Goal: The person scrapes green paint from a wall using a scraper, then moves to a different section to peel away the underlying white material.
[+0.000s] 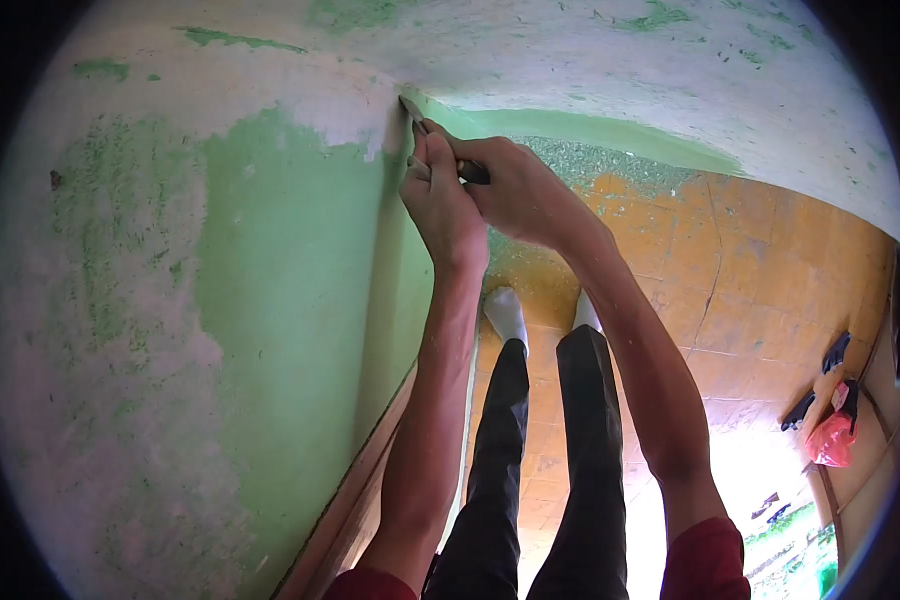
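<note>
My right hand (530,190) is closed round the dark handle of a scraper (413,108) with a narrow metal blade. The blade's tip touches the wall in the corner where two walls meet. Close against it, my left hand (444,205) is closed too, its fingers pressed at the front of the tool near the blade. Part of the handle is hidden by the fingers. Green paint (290,230) covers much of the left wall beside my hands, with a pale, bared patch (150,400) farther left. Mostly pale with green specks, the other wall (590,70) keeps a green strip low down.
Green paint flakes (610,170) lie along the foot of the wall on the orange tiled floor (660,290). My feet in white socks (507,312) stand there. A wooden frame (355,480) runs at lower left. At far right are a red plastic bag (832,440) and dark items (798,410).
</note>
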Tool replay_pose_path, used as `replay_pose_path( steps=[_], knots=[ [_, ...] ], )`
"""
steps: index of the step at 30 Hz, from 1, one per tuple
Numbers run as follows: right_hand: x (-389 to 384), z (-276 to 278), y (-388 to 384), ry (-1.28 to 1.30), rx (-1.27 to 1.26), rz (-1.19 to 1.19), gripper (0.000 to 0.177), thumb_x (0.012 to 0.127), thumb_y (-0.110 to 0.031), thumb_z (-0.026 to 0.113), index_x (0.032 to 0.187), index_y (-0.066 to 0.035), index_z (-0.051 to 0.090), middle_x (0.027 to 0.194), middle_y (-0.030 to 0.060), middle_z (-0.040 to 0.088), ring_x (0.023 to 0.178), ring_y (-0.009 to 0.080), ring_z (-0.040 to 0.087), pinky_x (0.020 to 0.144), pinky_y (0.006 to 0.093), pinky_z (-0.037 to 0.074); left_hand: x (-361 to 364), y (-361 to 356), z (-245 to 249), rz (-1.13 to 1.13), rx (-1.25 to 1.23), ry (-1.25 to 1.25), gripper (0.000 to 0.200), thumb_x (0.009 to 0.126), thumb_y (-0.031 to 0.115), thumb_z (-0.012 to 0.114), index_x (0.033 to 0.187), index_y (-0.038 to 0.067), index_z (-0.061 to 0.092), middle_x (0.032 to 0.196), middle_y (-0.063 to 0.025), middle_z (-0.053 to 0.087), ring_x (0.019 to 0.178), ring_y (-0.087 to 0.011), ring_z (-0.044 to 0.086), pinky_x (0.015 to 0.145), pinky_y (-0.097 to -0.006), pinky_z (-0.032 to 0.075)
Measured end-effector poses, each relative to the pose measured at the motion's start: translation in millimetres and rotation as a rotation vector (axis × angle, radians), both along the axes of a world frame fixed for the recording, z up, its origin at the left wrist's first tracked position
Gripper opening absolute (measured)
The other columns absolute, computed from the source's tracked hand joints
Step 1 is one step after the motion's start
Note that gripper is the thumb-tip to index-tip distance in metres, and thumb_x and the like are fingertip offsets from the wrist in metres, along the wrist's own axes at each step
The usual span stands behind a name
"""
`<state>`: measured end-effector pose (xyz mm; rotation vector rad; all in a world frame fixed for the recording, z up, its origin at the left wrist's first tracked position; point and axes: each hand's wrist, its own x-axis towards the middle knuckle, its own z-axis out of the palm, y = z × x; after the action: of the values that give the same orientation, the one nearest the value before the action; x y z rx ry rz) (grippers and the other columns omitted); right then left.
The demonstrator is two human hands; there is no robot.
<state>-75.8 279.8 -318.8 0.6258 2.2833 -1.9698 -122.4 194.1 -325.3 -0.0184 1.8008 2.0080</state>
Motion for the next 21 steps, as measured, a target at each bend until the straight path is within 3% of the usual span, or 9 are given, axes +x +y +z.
replay_pose_path(
  steps=[1, 3, 5, 7, 8, 13, 17, 18, 21],
  knots=[
    [4, 2, -2, 0.01, -0.035, 0.0, 0.03, 0.084, -0.009, 0.057, 0.112, -0.001, 0.063, 0.084, 0.027, 0.066, 0.078, 0.0432, 0.065, 0.068, 0.0459, 0.051, 5, 1, 5, 0.045, -0.036, -0.004, 0.021, 0.102, 0.021, 0.051, 0.091, 0.005, 0.058, 0.078, 0.0046, 0.049, 0.07, -0.0036, 0.046, 0.06, -0.0233, 0.038],
    [30, 17, -26, -0.037, -0.023, 0.054, 0.036, 0.082, -0.007, 0.056, 0.117, -0.001, 0.061, 0.093, 0.0266, 0.066, 0.076, 0.0386, 0.063, 0.073, 0.0421, 0.048, 33, -26, 15, 0.106, -0.188, -0.033, 0.037, 0.104, 0.027, 0.046, 0.118, -0.005, 0.06, 0.079, 0.001, 0.051, 0.074, -0.0065, 0.043, 0.065, -0.0249, 0.04],
    [27, 25, -24, -0.001, -0.089, 0.044, 0.037, 0.082, -0.007, 0.056, 0.117, 0.0, 0.061, 0.092, 0.0267, 0.066, 0.078, 0.0389, 0.064, 0.075, 0.0435, 0.049, 31, -31, 8, 0.139, -0.112, 0.06, 0.035, 0.104, 0.027, 0.045, 0.111, -0.004, 0.061, 0.078, 0.0017, 0.049, 0.074, -0.0066, 0.042, 0.064, -0.0258, 0.04],
    [7, 5, -10, -0.05, -0.007, 0.038, 0.038, 0.081, -0.006, 0.056, 0.119, -0.001, 0.061, 0.091, 0.0261, 0.066, 0.078, 0.0384, 0.065, 0.075, 0.0436, 0.049, 2, -14, 9, -0.055, -0.168, 0.018, 0.032, 0.105, 0.026, 0.044, 0.101, -0.002, 0.06, 0.078, 0.002, 0.048, 0.074, -0.0063, 0.042, 0.064, -0.0262, 0.039],
    [9, 2, -10, -0.056, -0.01, 0.034, 0.038, 0.081, -0.006, 0.056, 0.119, -0.001, 0.061, 0.091, 0.0261, 0.066, 0.078, 0.0384, 0.065, 0.075, 0.0436, 0.049, -12, 3, -7, -0.046, -0.028, 0.025, 0.031, 0.105, 0.025, 0.043, 0.091, 0.0, 0.056, 0.078, 0.0021, 0.049, 0.074, -0.0059, 0.042, 0.063, -0.0266, 0.038],
    [33, 17, -26, 0.025, -0.085, 0.022, 0.027, 0.081, -0.007, 0.057, 0.105, -0.001, 0.066, 0.084, 0.0253, 0.067, 0.078, 0.0433, 0.065, 0.069, 0.0457, 0.05, 35, -27, 13, 0.056, -0.156, -0.058, 0.044, 0.105, 0.024, 0.043, 0.134, -0.008, 0.048, 0.089, -0.002, 0.056, 0.081, -0.0051, 0.048, 0.07, -0.0207, 0.041],
    [7, -2, 3, 0.017, -0.025, 0.057, 0.029, 0.083, -0.006, 0.055, 0.11, -0.002, 0.064, 0.084, 0.0257, 0.066, 0.077, 0.044, 0.065, 0.069, 0.0471, 0.05, 7, -4, 0, -0.013, -0.189, -0.022, 0.043, 0.104, 0.02, 0.043, 0.136, -0.008, 0.047, 0.095, -0.0021, 0.057, 0.082, -0.0057, 0.049, 0.07, -0.0221, 0.043],
    [3, 8, 16, -0.058, -0.027, 0.111, 0.028, 0.083, -0.005, 0.055, 0.109, -0.002, 0.064, 0.084, 0.0257, 0.066, 0.076, 0.0435, 0.065, 0.069, 0.047, 0.05, 7, 5, -1, 0.003, -0.054, -0.085, 0.038, 0.104, 0.021, 0.044, 0.128, -0.008, 0.053, 0.092, -0.0013, 0.056, 0.08, -0.0061, 0.048, 0.068, -0.0234, 0.042],
    [27, 5, -20, 0.01, -0.057, 0.054, 0.024, 0.083, -0.006, 0.056, 0.104, -0.002, 0.066, 0.081, 0.0254, 0.066, 0.075, 0.0418, 0.066, 0.068, 0.0461, 0.05, 33, -17, 9, 0.156, -0.115, -0.046, 0.031, 0.104, 0.023, 0.044, 0.109, -0.004, 0.059, 0.084, 0.0002, 0.053, 0.076, -0.0063, 0.044, 0.066, -0.0247, 0.041]
  ],
)
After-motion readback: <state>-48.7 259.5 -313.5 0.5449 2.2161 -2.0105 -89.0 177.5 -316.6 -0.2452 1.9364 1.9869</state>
